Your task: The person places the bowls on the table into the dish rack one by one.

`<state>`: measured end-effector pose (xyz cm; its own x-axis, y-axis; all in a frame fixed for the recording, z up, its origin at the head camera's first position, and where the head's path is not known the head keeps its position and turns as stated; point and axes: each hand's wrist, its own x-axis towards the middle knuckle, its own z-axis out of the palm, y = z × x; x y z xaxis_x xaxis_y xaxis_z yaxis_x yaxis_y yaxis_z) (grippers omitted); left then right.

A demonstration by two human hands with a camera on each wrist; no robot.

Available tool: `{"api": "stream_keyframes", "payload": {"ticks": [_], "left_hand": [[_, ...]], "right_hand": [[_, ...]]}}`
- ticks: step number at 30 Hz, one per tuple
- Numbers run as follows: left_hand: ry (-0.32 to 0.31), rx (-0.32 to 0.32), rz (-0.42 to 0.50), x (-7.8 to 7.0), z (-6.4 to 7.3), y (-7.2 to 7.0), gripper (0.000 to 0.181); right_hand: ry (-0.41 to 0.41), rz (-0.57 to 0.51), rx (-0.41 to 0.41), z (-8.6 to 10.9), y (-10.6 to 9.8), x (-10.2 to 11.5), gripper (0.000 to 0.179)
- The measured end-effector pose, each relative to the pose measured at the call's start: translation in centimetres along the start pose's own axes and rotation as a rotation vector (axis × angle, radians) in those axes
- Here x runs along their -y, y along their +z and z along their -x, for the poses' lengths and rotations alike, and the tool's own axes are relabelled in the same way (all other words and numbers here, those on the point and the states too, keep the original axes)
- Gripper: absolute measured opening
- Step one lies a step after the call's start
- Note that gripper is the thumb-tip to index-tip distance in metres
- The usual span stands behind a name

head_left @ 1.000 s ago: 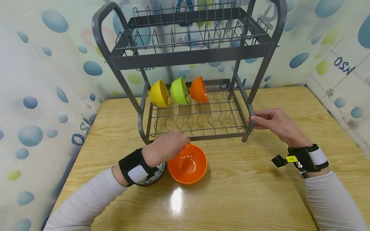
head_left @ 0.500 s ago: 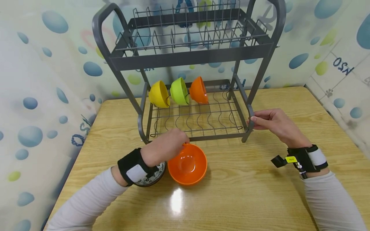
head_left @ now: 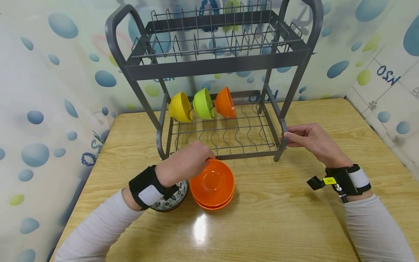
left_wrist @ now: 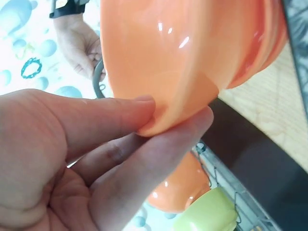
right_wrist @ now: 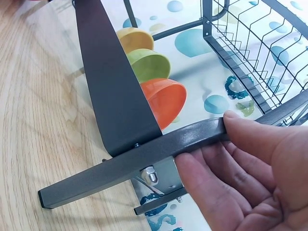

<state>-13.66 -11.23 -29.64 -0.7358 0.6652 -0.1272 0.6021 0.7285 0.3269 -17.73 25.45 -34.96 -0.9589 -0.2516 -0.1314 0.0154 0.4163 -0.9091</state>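
My left hand (head_left: pixel 186 163) pinches the far rim of an orange bowl (head_left: pixel 212 183) between thumb and fingers. Beneath it sits another orange bowl (head_left: pixel 214 207), of which only the near edge shows in the head view. In the left wrist view, the thumb (left_wrist: pixel 110 115) presses on the inner side of the pinched bowl (left_wrist: pixel 149 53). On the right, my right hand (head_left: pixel 309 141) grips the side frame of a grey two-tier dish rack (head_left: pixel 216 69). Its thumb and fingers hold the metal bar (right_wrist: pixel 192 134) in the right wrist view.
Yellow (head_left: pixel 180 107), green (head_left: pixel 203 104) and orange (head_left: pixel 224 102) bowls lean in the lower tier. Patterned dishes (head_left: pixel 175 198) lie partly under my left wrist. The rack stands on a wooden table (head_left: pixel 268 218) against a dotted wall (head_left: pixel 65 72).
My left hand has lifted the upper orange bowl slightly, so the rim of the bowl below now shows at the near side. My right hand has stayed on the rack.
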Motion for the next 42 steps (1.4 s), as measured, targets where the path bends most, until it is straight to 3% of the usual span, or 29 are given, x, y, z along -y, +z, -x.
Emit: {"api": "stream_keyframes", "payload": {"ticks": [8, 18, 22, 26, 31, 34, 38, 42], "left_hand": [[0.068, -0.074, 0.022, 0.0, -0.3, -1.2, 0.017], [0.086, -0.129, 0.073, 0.6, -1.0, -2.6, 0.017], [0.092, -0.14, 0.086, 0.9, -1.3, -2.9, 0.018], [0.105, -0.145, 0.084, 1.0, -1.7, -3.1, 0.017], [0.129, -0.157, 0.073, 1.2, -2.3, -3.4, 0.021], [0.127, -0.156, 0.08, 1.2, -2.6, -3.5, 0.024], [0.109, -0.141, 0.083, 1.2, -2.9, -3.5, 0.023], [0.083, -0.13, 0.078, 1.0, -3.2, -3.5, 0.021]], "right_hand": [[0.007, 0.013, -0.003, 0.1, 0.0, -0.2, 0.056], [-0.015, 0.04, -0.021, 0.4, 0.1, 0.0, 0.053], [-0.039, 0.158, -0.076, 0.8, 0.3, 0.3, 0.051], [-0.099, 0.342, -0.215, 1.4, 0.4, 1.0, 0.047], [-0.318, 0.492, -0.384, 2.5, 0.6, 2.6, 0.03], [-0.541, 0.584, -0.382, 3.2, 1.2, 4.2, 0.026], [-0.887, 0.653, -0.268, 4.0, 2.8, 6.5, 0.031], [-1.102, 0.631, -0.054, 4.4, 4.9, 8.1, 0.035]]}}
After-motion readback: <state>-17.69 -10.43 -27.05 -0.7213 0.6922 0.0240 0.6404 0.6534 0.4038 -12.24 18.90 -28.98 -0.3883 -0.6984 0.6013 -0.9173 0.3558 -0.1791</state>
